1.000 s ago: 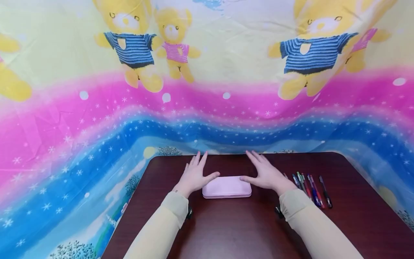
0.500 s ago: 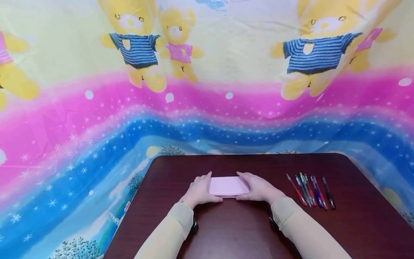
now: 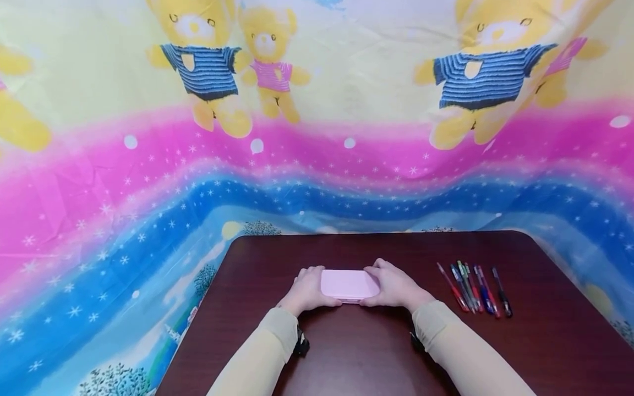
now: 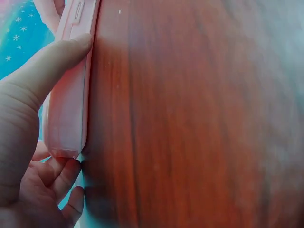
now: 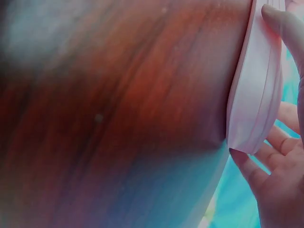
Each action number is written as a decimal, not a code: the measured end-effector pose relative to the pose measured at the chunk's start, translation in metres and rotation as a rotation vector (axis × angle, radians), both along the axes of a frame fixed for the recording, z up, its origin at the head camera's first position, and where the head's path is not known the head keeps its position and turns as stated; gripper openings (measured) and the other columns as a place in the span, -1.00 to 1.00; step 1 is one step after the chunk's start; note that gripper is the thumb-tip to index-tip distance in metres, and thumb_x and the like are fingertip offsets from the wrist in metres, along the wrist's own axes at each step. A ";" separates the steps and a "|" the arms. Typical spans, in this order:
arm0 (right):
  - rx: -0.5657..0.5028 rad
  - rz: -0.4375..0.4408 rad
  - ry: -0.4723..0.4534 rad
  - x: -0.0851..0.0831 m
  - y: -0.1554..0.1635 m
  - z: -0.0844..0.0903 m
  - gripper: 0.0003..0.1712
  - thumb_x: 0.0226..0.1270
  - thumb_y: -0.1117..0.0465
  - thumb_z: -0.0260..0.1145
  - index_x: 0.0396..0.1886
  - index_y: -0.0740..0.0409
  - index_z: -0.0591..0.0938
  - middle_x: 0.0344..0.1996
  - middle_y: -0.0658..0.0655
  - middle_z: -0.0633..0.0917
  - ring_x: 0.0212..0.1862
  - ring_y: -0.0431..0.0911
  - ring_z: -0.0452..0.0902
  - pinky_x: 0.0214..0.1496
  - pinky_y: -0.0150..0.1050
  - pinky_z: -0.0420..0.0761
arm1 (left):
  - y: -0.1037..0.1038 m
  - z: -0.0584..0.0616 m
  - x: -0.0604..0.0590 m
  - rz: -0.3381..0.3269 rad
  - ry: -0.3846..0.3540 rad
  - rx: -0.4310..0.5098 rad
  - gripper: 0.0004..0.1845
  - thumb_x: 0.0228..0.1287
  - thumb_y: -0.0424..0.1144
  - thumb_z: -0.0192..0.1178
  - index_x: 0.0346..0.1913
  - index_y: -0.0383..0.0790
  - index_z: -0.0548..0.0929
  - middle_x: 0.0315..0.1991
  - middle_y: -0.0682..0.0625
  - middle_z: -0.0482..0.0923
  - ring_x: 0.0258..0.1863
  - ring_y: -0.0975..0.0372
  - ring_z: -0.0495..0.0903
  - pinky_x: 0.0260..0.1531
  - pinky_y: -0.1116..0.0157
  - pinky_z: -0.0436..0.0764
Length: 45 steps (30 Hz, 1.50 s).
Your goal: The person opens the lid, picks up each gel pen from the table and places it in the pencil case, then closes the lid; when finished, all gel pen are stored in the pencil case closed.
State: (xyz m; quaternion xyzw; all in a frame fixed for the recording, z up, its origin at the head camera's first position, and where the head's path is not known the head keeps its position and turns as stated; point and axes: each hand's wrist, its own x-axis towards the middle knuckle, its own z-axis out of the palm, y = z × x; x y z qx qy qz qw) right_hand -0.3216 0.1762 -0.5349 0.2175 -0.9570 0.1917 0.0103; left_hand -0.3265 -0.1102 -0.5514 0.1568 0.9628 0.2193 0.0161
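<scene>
A closed pink pencil case [image 3: 350, 283] lies flat on the dark brown table, its long side facing me. My left hand [image 3: 308, 290] grips its left end, thumb along the near side and fingers round the end. At the opposite end my right hand [image 3: 398, 286] holds it the same way. In the left wrist view the case's front side [image 4: 69, 104] shows a small latch near the thumb tip. The right wrist view has the thumb on the near side [image 5: 254, 80] and fingertips at the end. What is inside the case is hidden.
Several pens [image 3: 473, 289] with red, blue, green and black parts lie side by side to the right of the right hand. The brown table [image 3: 356, 352] has rounded far corners. Behind it hangs a cloth [image 3: 317, 143] printed with bears.
One second ago both hands hovered with spread fingers by the case's ends. They have come down and closed round its two ends. The pens lie where they were.
</scene>
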 end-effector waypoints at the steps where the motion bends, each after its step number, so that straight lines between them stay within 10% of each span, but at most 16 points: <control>1: -0.007 0.003 0.005 -0.001 0.000 0.000 0.16 -0.08 -0.43 0.75 0.44 0.13 0.70 0.03 0.01 0.63 0.07 -0.11 0.58 0.23 -0.05 0.69 | 0.000 -0.001 -0.001 -0.003 0.006 0.006 0.23 -0.13 0.44 0.66 0.53 -0.22 0.48 0.36 -0.13 0.63 0.31 -0.03 0.50 0.35 -0.10 0.57; 45: 0.184 0.091 -0.086 -0.025 -0.014 0.027 -0.06 -0.20 -0.30 0.81 0.13 0.17 0.82 -0.15 0.07 0.69 -0.15 -0.10 0.56 0.08 -0.07 0.69 | -0.005 -0.013 0.001 0.036 -0.018 0.197 0.21 -0.15 0.33 0.75 0.57 -0.12 0.47 0.45 -0.09 0.58 0.41 -0.02 0.44 0.41 -0.11 0.50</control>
